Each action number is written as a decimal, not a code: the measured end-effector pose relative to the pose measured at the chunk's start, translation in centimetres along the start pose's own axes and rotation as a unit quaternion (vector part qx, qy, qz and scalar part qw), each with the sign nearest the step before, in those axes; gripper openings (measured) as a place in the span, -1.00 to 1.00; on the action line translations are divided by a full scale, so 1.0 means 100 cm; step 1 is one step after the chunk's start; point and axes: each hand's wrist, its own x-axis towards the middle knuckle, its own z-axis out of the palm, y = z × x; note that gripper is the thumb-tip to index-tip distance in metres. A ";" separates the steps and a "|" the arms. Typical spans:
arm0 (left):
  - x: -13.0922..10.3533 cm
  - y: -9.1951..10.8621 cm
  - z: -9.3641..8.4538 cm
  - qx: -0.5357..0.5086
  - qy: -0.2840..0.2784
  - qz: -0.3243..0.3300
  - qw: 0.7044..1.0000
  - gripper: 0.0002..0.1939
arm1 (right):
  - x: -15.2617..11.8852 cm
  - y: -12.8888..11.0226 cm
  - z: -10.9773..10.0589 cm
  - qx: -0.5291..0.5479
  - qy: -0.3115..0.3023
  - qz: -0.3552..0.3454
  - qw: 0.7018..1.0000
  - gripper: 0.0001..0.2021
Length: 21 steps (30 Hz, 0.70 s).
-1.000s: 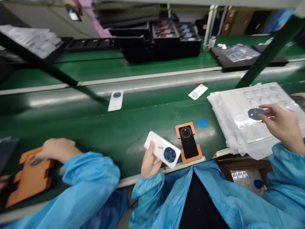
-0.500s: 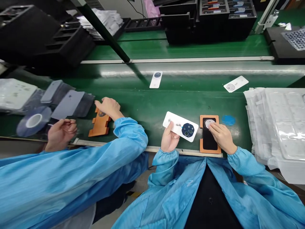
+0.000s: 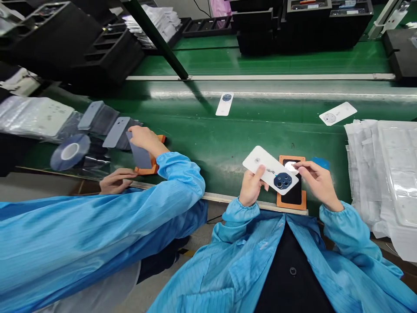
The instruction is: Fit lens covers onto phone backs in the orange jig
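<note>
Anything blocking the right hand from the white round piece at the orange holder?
Nothing visible: the right hand is right beside the white round piece. The nearest hindrance is the white panel in the left hand, which overlaps the orange holder from the left in this view.

Around the phone fixture (image 3: 303, 199) on the worktop (image 3: 202, 152), the back panel (image 3: 273, 172) in the left hand (image 3: 251, 187) overlaps the ten o'clock side in view; a loose panel (image 3: 224, 105) lies at eleven, another panel (image 3: 339, 114) at one. The tray stack (image 3: 395, 167) sits at three, the tape roll (image 3: 70, 152) at nine.
</note>
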 end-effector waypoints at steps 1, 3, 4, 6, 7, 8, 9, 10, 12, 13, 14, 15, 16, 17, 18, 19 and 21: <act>-0.002 -0.003 0.004 0.031 -0.021 0.001 0.999 -0.48 | 0.001 -0.005 -0.001 0.051 -0.055 0.032 0.997 -0.64; -0.005 -0.007 0.011 0.088 -0.048 0.013 0.995 -0.45 | 0.003 -0.013 0.001 0.107 -0.157 0.087 0.978 -0.59; -0.006 -0.008 0.014 0.114 -0.053 0.021 0.992 -0.44 | 0.004 -0.015 0.004 0.121 -0.183 0.109 0.970 -0.59; -0.008 -0.009 0.019 0.153 -0.055 0.033 0.986 -0.41 | 0.004 -0.016 0.010 0.145 -0.182 0.136 0.963 -0.58; -0.009 -0.008 0.021 0.164 -0.059 0.033 0.984 -0.40 | 0.003 -0.016 0.014 0.158 -0.168 0.143 0.962 -0.57; -0.010 -0.007 0.022 0.171 -0.066 0.031 0.983 -0.38 | 0.003 -0.015 0.016 0.169 -0.156 0.148 0.962 -0.56; -0.010 -0.007 0.023 0.177 -0.074 0.026 0.981 -0.37 | 0.002 -0.014 0.019 0.177 -0.148 0.152 0.961 -0.56; -0.011 -0.006 0.023 0.182 -0.081 0.020 0.980 -0.37 | 0.001 -0.013 0.020 0.181 -0.146 0.157 0.960 -0.56; -0.011 -0.006 0.022 0.192 -0.089 0.004 0.977 -0.37 | 0.000 -0.009 0.019 0.176 -0.155 0.161 0.959 -0.56; -0.010 -0.007 0.020 0.195 -0.091 -0.002 0.977 -0.38 | -0.001 -0.007 0.017 0.164 -0.166 0.158 0.960 -0.55; -0.009 -0.009 0.019 0.193 -0.091 -0.007 0.977 -0.39 | -0.002 -0.006 0.015 0.146 -0.179 0.150 0.961 -0.55; -0.007 -0.011 0.017 0.186 -0.090 -0.007 0.978 -0.40 | -0.002 -0.005 0.013 0.121 -0.188 0.137 0.965 -0.55; -0.005 -0.013 0.016 0.173 -0.085 -0.002 0.981 -0.41 | -0.003 -0.005 0.010 0.087 -0.184 0.118 0.972 -0.56; -0.004 -0.016 0.015 0.155 -0.073 0.010 0.985 -0.43 | -0.004 -0.006 0.008 0.046 -0.154 0.090 0.983 -0.59; -0.002 -0.018 0.015 0.134 -0.053 0.030 0.989 -0.44 | -0.005 -0.009 0.006 0.000 -0.097 0.054 0.994 -0.62; 0.000 -0.020 0.016 0.113 -0.027 0.055 0.992 -0.45 | -0.006 -0.012 0.006 -0.048 -0.016 0.014 0.999 -0.67; 0.001 -0.025 0.021 0.081 0.022 0.108 0.991 -0.47 | -0.007 -0.021 0.009 -0.119 0.139 -0.062 0.981 -0.75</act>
